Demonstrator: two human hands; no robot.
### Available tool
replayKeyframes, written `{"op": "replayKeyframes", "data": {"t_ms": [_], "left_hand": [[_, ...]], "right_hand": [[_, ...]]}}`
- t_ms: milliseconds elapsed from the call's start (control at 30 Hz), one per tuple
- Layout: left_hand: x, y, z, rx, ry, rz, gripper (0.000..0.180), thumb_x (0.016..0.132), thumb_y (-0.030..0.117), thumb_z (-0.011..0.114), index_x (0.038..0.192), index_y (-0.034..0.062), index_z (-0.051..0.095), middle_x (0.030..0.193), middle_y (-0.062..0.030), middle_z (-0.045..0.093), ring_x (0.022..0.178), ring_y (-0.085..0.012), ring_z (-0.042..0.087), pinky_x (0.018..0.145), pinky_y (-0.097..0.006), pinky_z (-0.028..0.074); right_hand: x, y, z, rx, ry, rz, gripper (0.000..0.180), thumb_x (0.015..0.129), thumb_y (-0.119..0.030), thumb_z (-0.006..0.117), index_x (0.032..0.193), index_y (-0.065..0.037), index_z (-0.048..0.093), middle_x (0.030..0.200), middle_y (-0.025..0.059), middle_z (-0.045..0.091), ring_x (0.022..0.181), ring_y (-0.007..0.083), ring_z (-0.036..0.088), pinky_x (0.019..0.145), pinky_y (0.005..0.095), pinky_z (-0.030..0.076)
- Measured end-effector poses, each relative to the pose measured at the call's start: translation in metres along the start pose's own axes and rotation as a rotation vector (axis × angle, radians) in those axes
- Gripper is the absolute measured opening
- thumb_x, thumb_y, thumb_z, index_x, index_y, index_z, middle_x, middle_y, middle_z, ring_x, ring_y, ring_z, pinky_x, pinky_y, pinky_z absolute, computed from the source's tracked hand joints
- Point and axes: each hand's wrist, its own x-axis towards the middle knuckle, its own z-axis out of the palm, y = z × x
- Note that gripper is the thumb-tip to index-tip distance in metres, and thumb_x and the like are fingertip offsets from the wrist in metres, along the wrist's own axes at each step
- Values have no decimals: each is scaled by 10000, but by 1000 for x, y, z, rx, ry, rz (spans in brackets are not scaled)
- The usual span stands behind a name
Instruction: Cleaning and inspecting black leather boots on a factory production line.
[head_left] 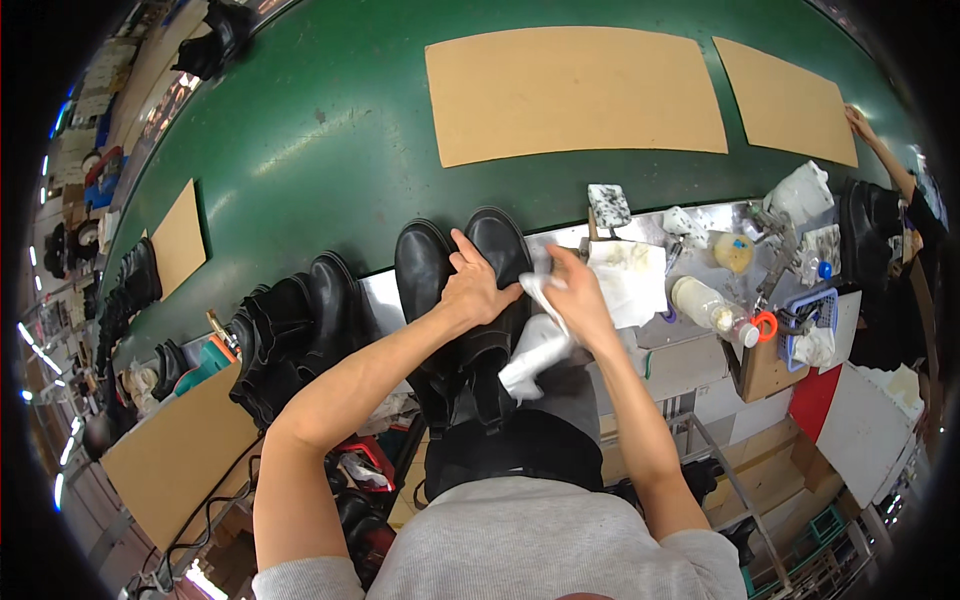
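A pair of black ankle boots stands side by side before me, toes away: the left boot (420,265) and the right boot (497,238). My left hand (474,287) grips the right boot across its instep, thumb toward its right side and forefinger stretched along its left. Just right of that boot, my right hand (580,300) is closed on a crumpled white cloth (540,362). Part of the cloth hangs down by the boot's shaft. Whether the cloth touches the leather is hard to make out.
More black boots (332,300) stand to the left. Tan boards (575,95) lie on the green table (330,150). At right are a clear bottle (712,308), a blue basket (808,325) and white papers (630,280). Another person's hand (860,122) touches a far-right board.
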Motion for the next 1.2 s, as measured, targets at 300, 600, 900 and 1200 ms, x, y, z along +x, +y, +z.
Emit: {"op": "replayKeyframes", "data": {"t_ms": [300,600,900,1200], "left_hand": [[-5,-6,-4,-78,-12,-40,1282,683,412,771,1349,-136,-177,1209,-342,349,881,-432,608,761,-416,527],[-3,-1,-5,-127,-17,-29,1267,685,363,781,1349,-121,-184,1214,-335,334,886,-438,604,762,-426,528],[-9,-17,-63,-228,-215,83,1055,741,347,700,1376,-114,-4,1310,-404,294,1035,-453,556,915,-451,459],[139,-430,-293,89,873,-394,640,748,498,620,1103,-35,606,1117,-247,603,1049,-352,593,889,-427,472]], "right_hand": [[39,7,36,288,26,152,349,809,-87,661,1125,6,543,877,71,643,598,97,586,413,233,448],[43,8,37,265,114,76,296,794,-70,666,1060,37,595,923,142,671,805,130,636,639,261,516],[43,0,41,230,144,171,297,818,-72,611,1106,-2,609,834,52,646,647,109,578,572,251,466],[21,-6,36,279,184,245,405,779,-62,625,1179,-17,579,763,-2,608,516,38,515,406,179,365]]}}
